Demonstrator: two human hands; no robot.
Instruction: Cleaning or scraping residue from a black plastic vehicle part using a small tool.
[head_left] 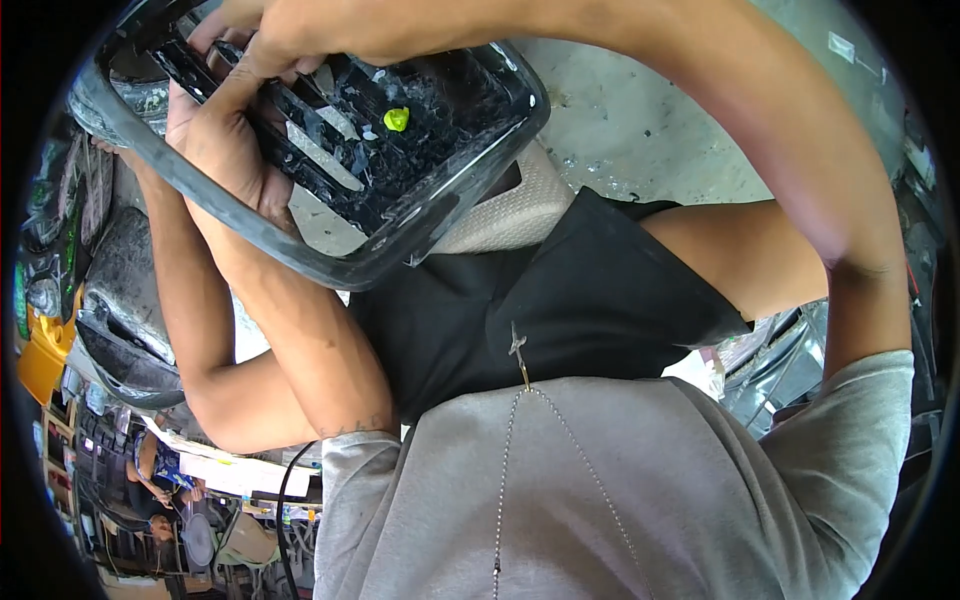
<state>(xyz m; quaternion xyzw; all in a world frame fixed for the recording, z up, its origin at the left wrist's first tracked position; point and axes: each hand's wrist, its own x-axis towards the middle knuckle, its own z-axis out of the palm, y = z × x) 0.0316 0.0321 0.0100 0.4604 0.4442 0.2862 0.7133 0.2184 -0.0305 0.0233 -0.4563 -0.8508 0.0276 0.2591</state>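
Note:
A black plastic part (440, 85), shaped like a slatted panel inside a rounded frame, is held up at the upper left, its frame sanded grey and its inner face scuffed and dusty. My left hand (218, 140) reaches through the frame, closed on the slats with its fingers partly hidden behind them. From above, my right hand (265, 45) is closed on the same slats, close to the left; whether a small thing is also pinched there cannot be seen. A lump of lime-green putty (397, 119) sticks to the panel's inner face.
Below the part is a textured beige seat or block (515, 210), beside my black shorts (560, 280). Grey floor (640, 120) shows beyond. Dark plastic parts (125, 290) and a yellow piece (45, 350) lie at the left. Another person (155, 480) is farther off, lower left.

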